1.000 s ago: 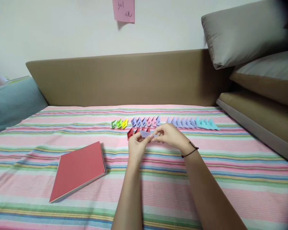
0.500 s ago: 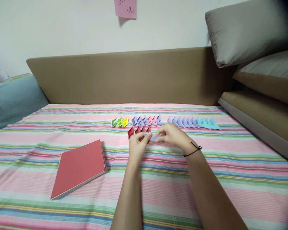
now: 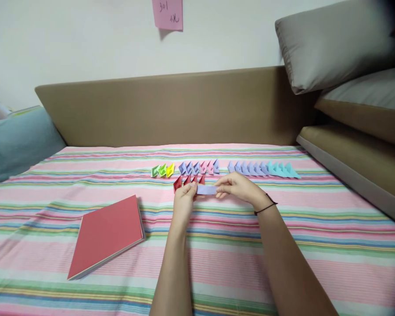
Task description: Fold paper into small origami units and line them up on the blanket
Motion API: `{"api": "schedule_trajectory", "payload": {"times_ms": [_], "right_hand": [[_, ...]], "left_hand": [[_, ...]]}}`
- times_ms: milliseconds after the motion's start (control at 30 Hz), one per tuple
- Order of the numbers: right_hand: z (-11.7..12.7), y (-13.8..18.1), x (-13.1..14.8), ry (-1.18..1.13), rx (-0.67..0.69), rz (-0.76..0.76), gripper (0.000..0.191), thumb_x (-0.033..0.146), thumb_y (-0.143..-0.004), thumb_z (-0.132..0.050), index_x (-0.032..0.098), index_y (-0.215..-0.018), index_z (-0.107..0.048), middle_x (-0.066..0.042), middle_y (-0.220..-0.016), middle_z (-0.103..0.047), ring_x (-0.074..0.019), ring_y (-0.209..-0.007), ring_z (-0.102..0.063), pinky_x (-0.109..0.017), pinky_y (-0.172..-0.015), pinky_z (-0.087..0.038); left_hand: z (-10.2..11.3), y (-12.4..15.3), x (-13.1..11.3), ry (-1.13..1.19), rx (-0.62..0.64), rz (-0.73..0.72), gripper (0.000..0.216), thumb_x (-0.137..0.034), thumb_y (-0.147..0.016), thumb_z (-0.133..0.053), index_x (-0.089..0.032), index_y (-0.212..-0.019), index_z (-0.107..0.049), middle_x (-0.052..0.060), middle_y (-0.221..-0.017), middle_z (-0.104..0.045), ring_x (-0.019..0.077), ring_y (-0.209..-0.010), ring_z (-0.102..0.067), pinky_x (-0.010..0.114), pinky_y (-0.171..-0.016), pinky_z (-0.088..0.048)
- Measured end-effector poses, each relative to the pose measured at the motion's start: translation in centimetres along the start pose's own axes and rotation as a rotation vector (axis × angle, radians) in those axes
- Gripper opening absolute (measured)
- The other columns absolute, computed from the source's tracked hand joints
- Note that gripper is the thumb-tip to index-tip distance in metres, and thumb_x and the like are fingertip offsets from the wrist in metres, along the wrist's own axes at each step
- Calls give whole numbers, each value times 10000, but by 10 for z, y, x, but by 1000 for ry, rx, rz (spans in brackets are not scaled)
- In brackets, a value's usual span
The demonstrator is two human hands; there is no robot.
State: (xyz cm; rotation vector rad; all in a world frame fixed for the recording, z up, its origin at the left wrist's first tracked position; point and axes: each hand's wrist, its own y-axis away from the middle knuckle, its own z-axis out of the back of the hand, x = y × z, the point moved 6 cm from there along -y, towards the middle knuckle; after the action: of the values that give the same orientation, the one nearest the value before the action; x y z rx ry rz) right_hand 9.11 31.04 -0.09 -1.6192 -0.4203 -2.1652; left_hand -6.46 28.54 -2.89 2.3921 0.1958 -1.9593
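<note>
A folded strip of light purple paper [image 3: 206, 189] is stretched level between my two hands above the bed. My left hand [image 3: 184, 196] pinches its left end between thumb and fingers. At the right end, my right hand [image 3: 237, 188] grips it with the fingertips. Just behind my left hand stand several red folded paper boats [image 3: 177, 183], partly covered by my fingers. Beyond them runs a row of purple and pink paper boats [image 3: 196, 167]. Farther right, light purple boats [image 3: 250, 168] and turquoise boats [image 3: 285, 170] stand close together, near my right hand.
Green and yellow paper boats [image 3: 163, 170] sit left of the rows. A red-covered book or pad [image 3: 107, 235] lies on the striped bedsheet [image 3: 224, 259] to the left. A brown headboard [image 3: 171, 109] rises behind. Stacked cushions [image 3: 358, 118] stand at the right, a blue-grey pillow [image 3: 19, 142] at the left.
My hands have drawn slightly apart, so more of the purple strip shows, now flatter and level. The whole view has shifted a little.
</note>
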Motion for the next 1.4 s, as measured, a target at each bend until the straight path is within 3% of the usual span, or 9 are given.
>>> {"api": "schedule_trajectory", "payload": {"times_ms": [133,333,467,567,700,833,933,1100,1400], "right_hand": [[5,4,6,-87,-28,76,250,281,-662,-730,152,-872,-687,-26,-640,-712,-167,-633,-696,-280,-663,-559],[14,8,9,-155,-104,137,231,300,-580,-796,137,-685,-669,-49,-601,-700,-178,-586,-676,-285,-610,-549],[39,11,-2,-228,-370,154,272,347,-622,-766,148,-778,-664,-47,-661,-710,-191,-664,-696,-301,-670,-559],[58,13,-24,-294,-613,119,357,347,-626,-753,152,-907,-652,-45,-676,-713,-208,-696,-707,-322,-705,-570],[70,13,-54,-356,-807,53,307,364,-608,-740,147,-802,-639,-89,-708,-723,-246,-745,-718,-340,-730,-584],[71,11,-65,-343,-851,27,258,341,-600,-735,150,-741,-635,-101,-703,-728,-254,-741,-720,-337,-726,-589],[69,9,-65,-295,-879,0,218,334,-636,-704,148,-724,-632,-112,-715,-731,-245,-711,-720,-323,-696,-590],[60,6,-64,-162,-929,-57,189,355,-687,-652,169,-710,-629,-103,-723,-737,-234,-660,-716,-318,-649,-583],[43,-4,-70,25,-876,-66,103,268,-708,-590,193,-693,-659,-75,-677,-732,-244,-725,-714,-330,-712,-558]], "left_hand": [[4,-1,-1,21,-41,10,384,-500,-654,-684,-117,-680,-675,30,-589,-636,137,-556,-614,265,-589,-552],[-3,1,-8,-126,-57,-60,443,-529,-766,-544,-106,-800,-672,64,-694,-674,152,-622,-647,278,-614,-563],[-7,-2,-23,-368,-134,-184,414,-461,-861,-408,-133,-968,-637,108,-915,-698,196,-818,-663,335,-728,-542],[-18,-15,-36,-643,-187,-297,235,-296,-831,-491,-171,-940,-658,106,-976,-693,221,-931,-627,375,-864,-468],[-57,-46,-37,-1003,-46,-405,163,-153,-740,-572,-184,-813,-714,105,-907,-696,258,-972,-583,384,-907,-404],[-90,-71,-23,-1257,69,-468,203,-102,-722,-571,-176,-826,-729,135,-944,-668,287,-1006,-549,398,-867,-385],[-102,-80,-12,-1385,139,-492,193,-87,-725,-572,-164,-814,-724,146,-938,-654,288,-1008,-540,400,-843,-382],[-106,-85,-3,-1496,194,-495,182,-95,-769,-545,-146,-802,-717,154,-927,-647,273,-986,-532,397,-832,-372],[-107,-75,-5,-1504,227,-538,161,-155,-782,-585,-202,-857,-720,110,-931,-642,257,-977,-526,370,-809,-366]]}}
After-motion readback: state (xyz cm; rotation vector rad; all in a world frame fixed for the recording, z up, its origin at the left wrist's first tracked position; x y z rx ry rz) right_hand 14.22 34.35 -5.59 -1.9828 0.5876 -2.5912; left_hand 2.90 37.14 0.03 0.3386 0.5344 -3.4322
